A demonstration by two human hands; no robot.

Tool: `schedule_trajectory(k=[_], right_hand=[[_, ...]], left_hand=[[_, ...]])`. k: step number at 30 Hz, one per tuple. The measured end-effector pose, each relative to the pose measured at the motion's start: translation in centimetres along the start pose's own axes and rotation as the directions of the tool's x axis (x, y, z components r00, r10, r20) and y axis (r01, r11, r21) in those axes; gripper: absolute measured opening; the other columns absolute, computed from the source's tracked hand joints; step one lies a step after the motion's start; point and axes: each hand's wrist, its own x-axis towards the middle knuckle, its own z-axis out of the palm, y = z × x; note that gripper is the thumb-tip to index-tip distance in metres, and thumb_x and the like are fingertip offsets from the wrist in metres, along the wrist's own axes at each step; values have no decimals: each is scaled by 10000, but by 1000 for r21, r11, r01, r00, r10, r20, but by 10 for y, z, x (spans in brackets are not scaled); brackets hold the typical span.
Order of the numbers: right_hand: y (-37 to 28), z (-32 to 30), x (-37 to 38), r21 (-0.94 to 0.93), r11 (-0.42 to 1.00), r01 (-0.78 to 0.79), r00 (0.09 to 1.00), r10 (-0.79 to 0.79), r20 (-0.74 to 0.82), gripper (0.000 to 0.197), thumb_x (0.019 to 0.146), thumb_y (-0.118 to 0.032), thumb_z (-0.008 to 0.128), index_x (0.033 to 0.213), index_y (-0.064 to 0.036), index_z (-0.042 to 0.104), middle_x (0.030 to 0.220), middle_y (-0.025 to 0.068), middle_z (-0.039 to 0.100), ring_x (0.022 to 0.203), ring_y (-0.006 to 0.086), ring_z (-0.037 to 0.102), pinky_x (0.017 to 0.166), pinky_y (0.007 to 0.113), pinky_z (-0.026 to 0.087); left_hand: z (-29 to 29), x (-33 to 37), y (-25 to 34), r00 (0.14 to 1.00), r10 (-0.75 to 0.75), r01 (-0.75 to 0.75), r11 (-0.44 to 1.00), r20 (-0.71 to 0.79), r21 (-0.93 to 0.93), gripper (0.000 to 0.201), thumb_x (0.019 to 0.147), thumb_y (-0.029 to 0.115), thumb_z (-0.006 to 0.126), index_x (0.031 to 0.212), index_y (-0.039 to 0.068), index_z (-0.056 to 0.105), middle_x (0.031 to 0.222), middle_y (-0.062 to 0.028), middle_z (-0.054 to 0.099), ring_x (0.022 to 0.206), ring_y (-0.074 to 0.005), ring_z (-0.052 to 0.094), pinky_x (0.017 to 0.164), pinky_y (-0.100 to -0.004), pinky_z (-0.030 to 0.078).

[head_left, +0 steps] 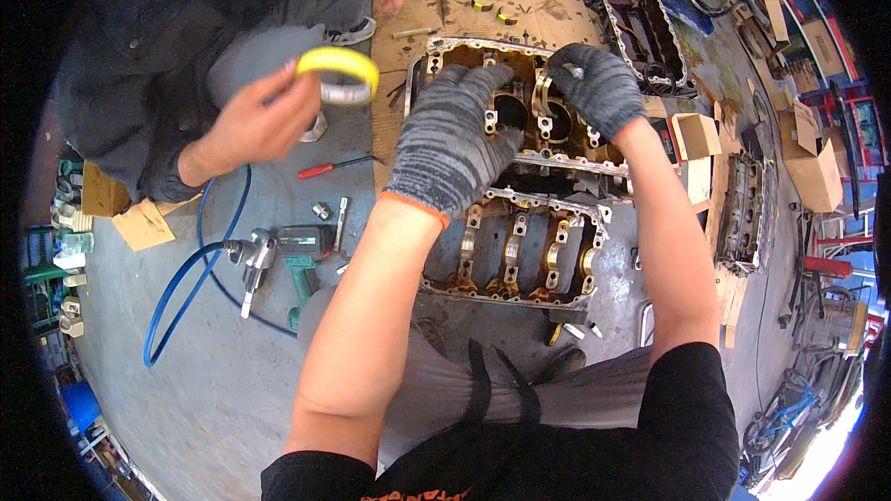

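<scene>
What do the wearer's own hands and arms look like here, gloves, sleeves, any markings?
Both hands wear knit work gloves in mottled grey and black. The left hand glove has an orange-trimmed cuff at the wrist; the right hand glove looks darker, and its cuff edge is hard to make out. The forearms are bare below short black sleeves. No watch or bands show.

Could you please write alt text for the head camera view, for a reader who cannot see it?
Two hands in grey knit gloves, the left hand and the right hand, rest on an open engine block lying on cardboard on a grey floor. At upper left, a co-worker's bare hand holds a yellow ring-shaped part; a power drill lies nearby.
</scene>
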Motion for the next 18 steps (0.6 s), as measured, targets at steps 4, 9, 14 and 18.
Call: schedule_trajectory(k=[4,9,14,18], right_hand=[[-28,-55,-42,163,975,152,986,-137,-96,319,843,-350,687,996,-70,690,952,181,692,881,386,662,761,452,537],[-39,-90,-73,254,931,263,965,-253,-71,231,804,-183,775,950,-52,652,876,110,655,823,288,657,766,370,529],[-33,-93,-89,314,899,305,952,-287,-103,260,779,-169,794,956,-60,638,880,113,646,824,301,655,756,378,525],[-23,-94,-103,297,925,237,971,-225,-74,298,778,-194,810,978,-83,619,863,89,621,822,257,639,758,360,517]], left_hand=[[5,-5,15,974,191,-188,982,124,-33,785,734,332,833,1394,67,501,1322,-195,579,1240,-365,531,1072,-427,415],[8,-12,27,931,315,-271,936,186,-226,753,714,333,851,1356,84,543,1293,-185,588,1208,-365,542,1051,-446,430],[14,-18,35,896,393,-346,910,206,-230,739,724,381,837,1339,78,560,1303,-187,580,1201,-368,546,1053,-449,428],[22,-20,47,893,349,-171,846,283,-504,757,727,341,839,1363,59,540,1313,-181,581,1222,-345,546,1059,-422,429]])
